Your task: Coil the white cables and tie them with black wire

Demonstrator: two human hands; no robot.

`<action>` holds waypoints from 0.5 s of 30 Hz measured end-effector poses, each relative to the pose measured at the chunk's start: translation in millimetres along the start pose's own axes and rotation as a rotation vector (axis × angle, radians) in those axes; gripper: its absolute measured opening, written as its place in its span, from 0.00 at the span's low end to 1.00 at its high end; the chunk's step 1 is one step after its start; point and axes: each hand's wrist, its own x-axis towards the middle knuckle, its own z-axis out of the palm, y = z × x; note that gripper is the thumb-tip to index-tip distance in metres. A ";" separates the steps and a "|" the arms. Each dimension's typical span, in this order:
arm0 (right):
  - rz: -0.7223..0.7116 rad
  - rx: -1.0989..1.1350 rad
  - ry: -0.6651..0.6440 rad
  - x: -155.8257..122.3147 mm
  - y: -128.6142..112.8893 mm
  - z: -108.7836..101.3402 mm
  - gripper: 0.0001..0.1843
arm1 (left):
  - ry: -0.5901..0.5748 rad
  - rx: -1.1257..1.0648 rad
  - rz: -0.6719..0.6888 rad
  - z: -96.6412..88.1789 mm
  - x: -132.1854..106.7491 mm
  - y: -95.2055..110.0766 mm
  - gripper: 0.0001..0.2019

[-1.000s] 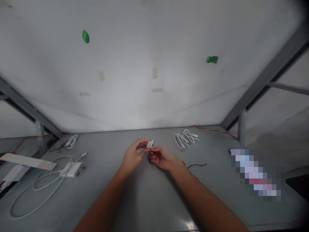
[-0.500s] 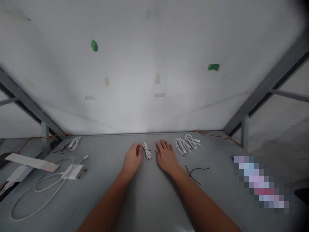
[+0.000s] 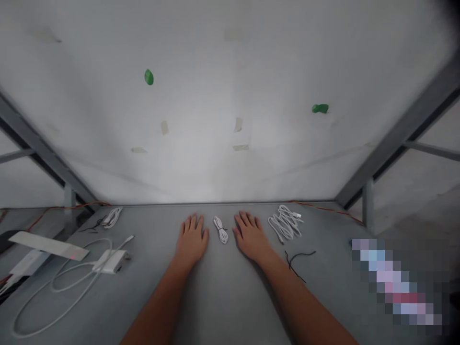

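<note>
A small bundled white cable (image 3: 220, 229) lies on the grey table (image 3: 223, 297) between my two hands. My left hand (image 3: 191, 239) rests flat on the table just left of it, fingers stretched out, holding nothing. My right hand (image 3: 251, 235) lies flat just right of the bundle, fingers spread, also empty. Neither hand touches the cable.
A loose coil of white cables (image 3: 286, 222) lies right of my right hand, with a black twist tie (image 3: 297, 261) nearer me. At the left are a white charger with a long cable (image 3: 108, 261), another small cable bundle (image 3: 112, 217) and a flat white box (image 3: 48, 244). A white wall stands behind.
One second ago both hands held the small cable bundle up in a pinch. They set it down on the table, let go, and now lie flat on either side.
</note>
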 end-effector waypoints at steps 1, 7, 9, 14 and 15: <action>0.000 0.006 0.002 0.0 0.0 -0.2 0.31 | 0.004 -0.012 0.001 0.3 -0.1 -0.6 0.29; 0.003 0.016 -0.003 -0.5 0.6 -2.1 0.31 | 0.026 -0.092 0.007 2.0 0.0 -3.6 0.28; 0.005 0.018 -0.005 -0.3 0.4 -1.7 0.31 | 0.022 -0.099 0.013 2.0 0.5 -3.9 0.28; 0.005 0.025 0.001 0.2 1.2 0.4 0.30 | 0.024 -0.089 0.020 2.4 2.0 -4.5 0.27; 0.004 0.027 -0.003 0.5 1.6 0.4 0.30 | 0.026 -0.084 0.022 2.5 2.0 -4.6 0.27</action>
